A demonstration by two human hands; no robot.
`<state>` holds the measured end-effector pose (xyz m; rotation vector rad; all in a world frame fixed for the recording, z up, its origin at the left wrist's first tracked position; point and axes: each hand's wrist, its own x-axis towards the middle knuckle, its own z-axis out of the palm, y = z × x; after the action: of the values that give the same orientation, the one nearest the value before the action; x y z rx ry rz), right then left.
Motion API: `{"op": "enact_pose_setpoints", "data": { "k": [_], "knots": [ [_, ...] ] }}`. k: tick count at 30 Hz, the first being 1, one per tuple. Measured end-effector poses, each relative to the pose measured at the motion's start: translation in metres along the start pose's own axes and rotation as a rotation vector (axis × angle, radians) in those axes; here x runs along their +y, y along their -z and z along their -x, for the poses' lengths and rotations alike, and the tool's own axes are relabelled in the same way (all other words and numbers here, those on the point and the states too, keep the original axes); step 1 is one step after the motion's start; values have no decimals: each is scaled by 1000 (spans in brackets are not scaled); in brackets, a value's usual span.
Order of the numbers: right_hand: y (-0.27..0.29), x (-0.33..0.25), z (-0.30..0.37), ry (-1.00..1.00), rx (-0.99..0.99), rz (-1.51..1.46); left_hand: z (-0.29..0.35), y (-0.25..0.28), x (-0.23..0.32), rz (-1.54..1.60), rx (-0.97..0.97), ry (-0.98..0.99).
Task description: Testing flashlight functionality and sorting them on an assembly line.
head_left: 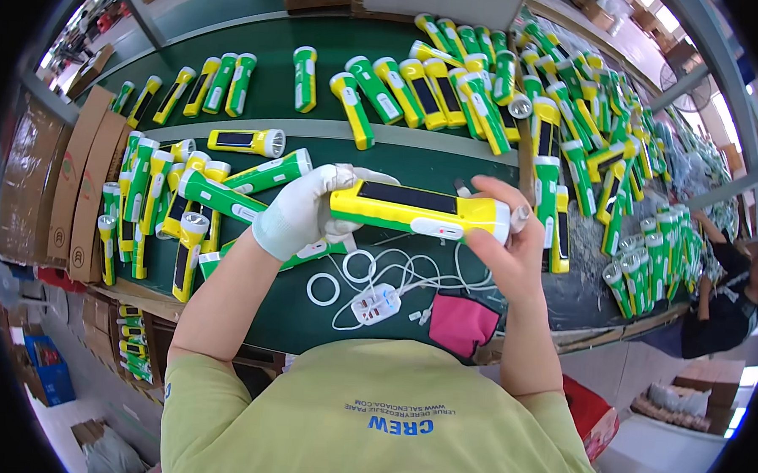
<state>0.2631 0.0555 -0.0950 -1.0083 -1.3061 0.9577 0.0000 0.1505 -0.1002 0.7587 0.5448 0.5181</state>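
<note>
My left hand [313, 204], in a white glove, is closed round the tail end of a yellow and green flashlight [414, 209], held level above the bench. A dark solar panel runs along its top, and a white switch plate faces me. My bare right hand [510, 242] grips the white head end, thumb below and fingers above. A small white piece [520, 216] shows by its fingers; I cannot make out what it is. Below lie a white multi-port charger [376, 304] with tangled white cables, two white rings [323, 289] and a pink cloth [464, 323].
Several flashlights [144, 184] lie heaped at the left, and more stand in a row [304, 79] across the green bench [261, 316]. A big pile [587, 119] fills the right side. Cardboard boxes [81, 190] border the left edge. At far right another person [724, 277] is near.
</note>
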Motion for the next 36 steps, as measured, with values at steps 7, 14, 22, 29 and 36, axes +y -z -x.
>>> {"op": "enact_pose_setpoints", "data": {
  "k": [7, 14, 22, 29, 36],
  "knots": [
    [-4, -7, 1, -226, 126, 67, -18, -63, -22, -1627, 108, -912],
    [8, 2, 8, -109, 169, 113, -47, -29, -56, 196, 185, -127],
    [9, 10, 16, -156, 197, 41, -30, -27, -53, 242, 256, -176],
    [-41, 8, 20, 429, -156, 669, -33, -29, -67, 218, 247, -166],
    [-42, 6, 5, 598, -307, 1047, -41, -34, -82, -132, 336, -432]
  ]
}}
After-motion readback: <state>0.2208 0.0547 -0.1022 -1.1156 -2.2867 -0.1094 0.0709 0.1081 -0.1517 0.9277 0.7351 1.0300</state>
